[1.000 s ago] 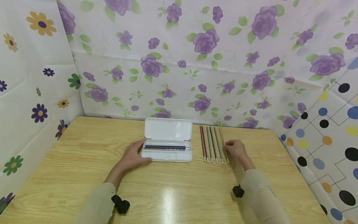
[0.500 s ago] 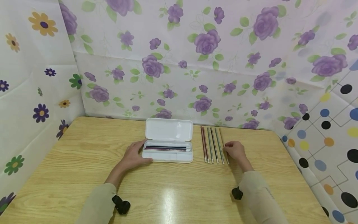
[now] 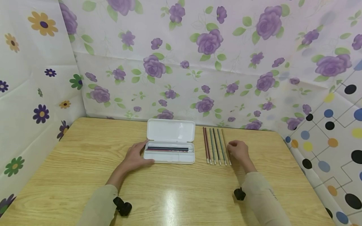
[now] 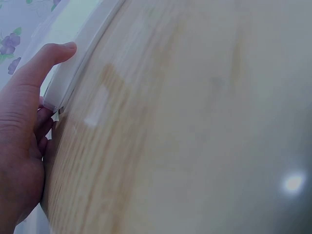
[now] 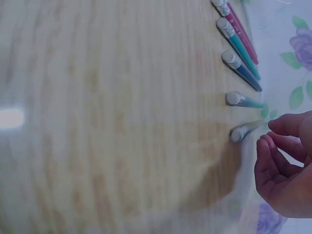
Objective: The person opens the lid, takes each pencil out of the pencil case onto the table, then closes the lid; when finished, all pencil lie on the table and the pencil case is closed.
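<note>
A white pencil case (image 3: 185, 158) lies with its lid up, holding several dark and reddish pencils (image 3: 167, 149) in its back part. My left hand (image 3: 135, 157) grips the case's left end; in the left wrist view the thumb lies over its near edge, fingers round the corner. To the right, a row of pencils lies side by side: red ones (image 3: 205, 141), teal ones, a dark one (image 3: 216, 142) and, at the right end, a plain wood-coloured pencil (image 3: 224, 138). Beside that last pencil is my right hand (image 3: 238, 152), fingers loosely bent, fingertips right at its shaft, nothing held.
A wooden table (image 3: 175, 191) carries everything. Behind it hangs a white sheet with purple flowers (image 3: 209, 42), close along the back edge. Patterned sheets also hang at the left and right sides.
The wood-coloured pencil, tilted in my right fingers earlier, came down flat at the row's right end. My right fingers have let it go and drawn slightly right. The left hand stays put.
</note>
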The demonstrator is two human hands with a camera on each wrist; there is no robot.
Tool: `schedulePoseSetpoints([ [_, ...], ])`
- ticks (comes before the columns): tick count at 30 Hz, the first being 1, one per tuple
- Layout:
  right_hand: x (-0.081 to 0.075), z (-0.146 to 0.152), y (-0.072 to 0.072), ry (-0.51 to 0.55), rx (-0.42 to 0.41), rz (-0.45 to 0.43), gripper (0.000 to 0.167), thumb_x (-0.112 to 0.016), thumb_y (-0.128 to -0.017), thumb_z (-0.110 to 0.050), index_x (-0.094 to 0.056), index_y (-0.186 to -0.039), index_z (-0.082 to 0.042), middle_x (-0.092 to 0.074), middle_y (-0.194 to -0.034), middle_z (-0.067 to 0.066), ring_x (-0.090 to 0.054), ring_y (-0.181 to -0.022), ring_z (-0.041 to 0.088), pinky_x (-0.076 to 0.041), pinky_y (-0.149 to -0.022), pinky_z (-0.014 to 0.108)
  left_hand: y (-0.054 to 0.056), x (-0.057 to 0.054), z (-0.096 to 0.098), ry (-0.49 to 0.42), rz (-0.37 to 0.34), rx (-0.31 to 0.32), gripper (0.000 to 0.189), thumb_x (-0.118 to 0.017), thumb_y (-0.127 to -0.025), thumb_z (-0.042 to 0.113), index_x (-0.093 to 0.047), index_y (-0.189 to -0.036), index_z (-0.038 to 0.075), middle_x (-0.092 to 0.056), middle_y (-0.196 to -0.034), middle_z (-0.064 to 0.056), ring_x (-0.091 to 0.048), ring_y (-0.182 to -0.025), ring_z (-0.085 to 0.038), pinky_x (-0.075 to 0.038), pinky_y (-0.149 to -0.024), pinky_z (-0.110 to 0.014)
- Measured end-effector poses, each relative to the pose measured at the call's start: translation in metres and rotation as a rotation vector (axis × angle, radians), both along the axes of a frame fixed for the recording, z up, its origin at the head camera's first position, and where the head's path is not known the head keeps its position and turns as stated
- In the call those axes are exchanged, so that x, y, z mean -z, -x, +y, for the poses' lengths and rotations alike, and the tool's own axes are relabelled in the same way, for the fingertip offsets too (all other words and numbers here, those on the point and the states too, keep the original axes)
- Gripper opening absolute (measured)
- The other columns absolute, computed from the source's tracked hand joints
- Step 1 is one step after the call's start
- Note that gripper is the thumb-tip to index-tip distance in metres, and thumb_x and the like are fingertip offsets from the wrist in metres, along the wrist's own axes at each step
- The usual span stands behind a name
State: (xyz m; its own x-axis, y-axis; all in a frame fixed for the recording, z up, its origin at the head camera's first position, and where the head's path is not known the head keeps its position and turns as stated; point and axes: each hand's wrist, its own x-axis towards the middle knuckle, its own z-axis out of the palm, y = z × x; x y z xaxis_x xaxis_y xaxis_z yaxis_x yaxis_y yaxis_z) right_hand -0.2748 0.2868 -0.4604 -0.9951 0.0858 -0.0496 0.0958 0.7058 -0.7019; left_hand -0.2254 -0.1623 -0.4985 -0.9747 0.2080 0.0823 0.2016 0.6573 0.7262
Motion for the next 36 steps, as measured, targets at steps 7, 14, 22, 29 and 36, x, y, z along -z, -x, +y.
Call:
schedulePoseSetpoints([
  [7, -0.014, -0.017, 0.001, -0.031, -0.097, 0.094, 0.031, -0.058, -0.095, -0.008, -0.061, -0.119, 0.011, -0.065, -0.107, 0.024, -0.061, -0.098, 0.036, -0.052, -0.081, 0.044, 0.001, 0.001, -0.001, 0.002, -0.001, -0.003, 0.097, -0.082, -0.073, 0.043, -0.036, -0.149, 0.006, -0.040, -0.144, -0.024, -0.032, -0.132, -0.045, -0.026, -0.103, -0.063],
  [14, -0.025, -0.057, -0.003, -0.073, -0.306, 0.102, 0.029, -0.063, -0.093, -0.008, -0.064, -0.118, 0.007, -0.067, -0.107, 0.018, -0.062, -0.099, 0.033, -0.052, -0.083, 0.043, 0.001, 0.001, -0.001, -0.001, -0.017, -0.004, 0.097, -0.081, -0.073, 0.045, -0.035, -0.150, 0.008, -0.039, -0.145, -0.024, -0.030, -0.132, -0.044, -0.026, -0.103, -0.063],
  [22, -0.025, -0.101, -0.004, -0.111, -0.554, 0.155, 0.026, -0.066, -0.091, -0.007, -0.068, -0.115, 0.003, -0.069, -0.110, 0.016, -0.065, -0.099, 0.028, -0.054, -0.081, 0.037, 0.001, 0.001, -0.001, -0.006, -0.019, -0.007, 0.098, -0.082, -0.073, 0.045, -0.035, -0.150, 0.008, -0.039, -0.146, -0.024, -0.030, -0.133, -0.044, -0.024, -0.104, -0.063],
  [29, -0.017, -0.131, 0.000, -0.048, -0.648, 0.167, 0.023, -0.066, -0.089, 0.001, -0.071, -0.111, 0.003, -0.070, -0.105, 0.016, -0.068, -0.096, 0.027, -0.055, -0.078, 0.029, 0.001, 0.001, 0.000, -0.007, -0.020, -0.003, 0.098, -0.082, -0.073, 0.045, -0.035, -0.150, 0.008, -0.039, -0.146, -0.023, -0.030, -0.132, -0.044, -0.025, -0.104, -0.063],
  [36, -0.010, -0.154, 0.005, -0.059, -0.661, 0.170, 0.020, -0.072, -0.084, 0.000, -0.074, -0.104, 0.000, -0.072, -0.099, 0.011, -0.068, -0.095, 0.024, -0.054, -0.079, 0.026, 0.001, 0.000, -0.001, -0.005, -0.021, -0.009, 0.098, -0.082, -0.073, 0.045, -0.035, -0.150, 0.009, -0.039, -0.145, -0.023, -0.031, -0.132, -0.044, -0.025, -0.104, -0.063],
])
